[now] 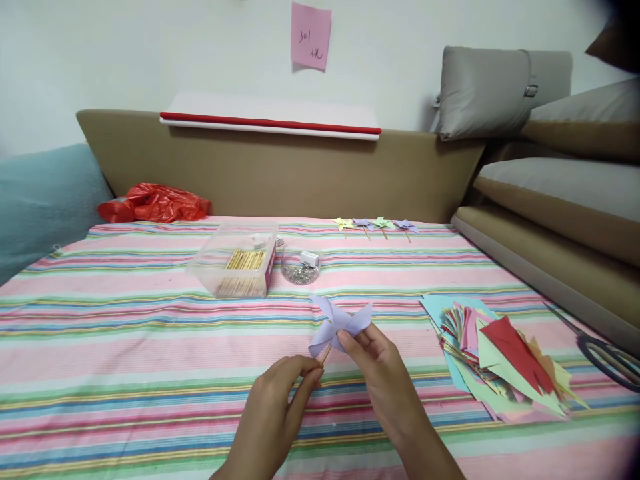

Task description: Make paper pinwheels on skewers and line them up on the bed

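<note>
Together our left hand [280, 393] pinches the stick [325, 355] and our right hand [375, 357] grasps the paper pinwheel [337, 323]; beyond, a plastic box [235, 261] holds sticks, a jar [300, 267] holds pins.

A white wall [150, 53] (pink sticky note [311, 35] at top centre) rises behind a tan headboard [280, 173]; grey cushions [500, 90] sit upper right.

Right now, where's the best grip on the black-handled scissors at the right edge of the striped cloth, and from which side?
Probably the black handle loops, coming from above and from the right. The black-handled scissors lie flat on the striped cloth, closed blades pointing up-left, loops nearest the right edge and partly cut off by the frame, clear of the coloured paper pile.
</note>
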Demonstrator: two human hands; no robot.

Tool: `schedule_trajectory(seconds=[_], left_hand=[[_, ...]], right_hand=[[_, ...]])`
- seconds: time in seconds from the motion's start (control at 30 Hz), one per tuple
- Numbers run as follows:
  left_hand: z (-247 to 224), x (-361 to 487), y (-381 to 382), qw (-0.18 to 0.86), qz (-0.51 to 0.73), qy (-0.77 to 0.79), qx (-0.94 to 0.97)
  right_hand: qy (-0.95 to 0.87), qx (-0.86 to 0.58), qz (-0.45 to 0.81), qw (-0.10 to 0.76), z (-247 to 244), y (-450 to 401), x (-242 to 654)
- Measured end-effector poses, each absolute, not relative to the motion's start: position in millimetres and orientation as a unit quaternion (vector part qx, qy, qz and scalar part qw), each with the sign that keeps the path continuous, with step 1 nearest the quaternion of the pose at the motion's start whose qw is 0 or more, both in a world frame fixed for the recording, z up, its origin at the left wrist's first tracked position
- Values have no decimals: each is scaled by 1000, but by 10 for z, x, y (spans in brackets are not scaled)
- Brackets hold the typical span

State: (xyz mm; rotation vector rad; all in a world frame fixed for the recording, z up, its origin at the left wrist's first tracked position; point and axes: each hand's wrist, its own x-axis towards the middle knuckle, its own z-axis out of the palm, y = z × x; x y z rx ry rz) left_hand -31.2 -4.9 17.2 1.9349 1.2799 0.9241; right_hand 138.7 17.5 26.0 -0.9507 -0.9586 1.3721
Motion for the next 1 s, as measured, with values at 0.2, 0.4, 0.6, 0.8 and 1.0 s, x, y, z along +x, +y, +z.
schedule_trajectory(seconds=[0.2, 0.4, 0.6, 0.8, 1.0], left_hand=[[226, -308, 5, 430, 365, 539, 626], [235, -413, 119, 456, 460, 541, 537], [249, -407, 165, 457, 495, 556, 487], [289, -396, 161, 465, 481, 526, 526], [285, -339, 114, 523, 414, 480, 569]], right_hand=[[-400, -504, 518, 564, 291, 182, 1524], [-538, -489, 557, 403, 90, 67, 1350], [-563, -421, 603, 376, -27, -190, 920], [-527, -424, 597, 432, -23, -162, 918], [-543, -437, 568, 436, -75, -92, 998]])
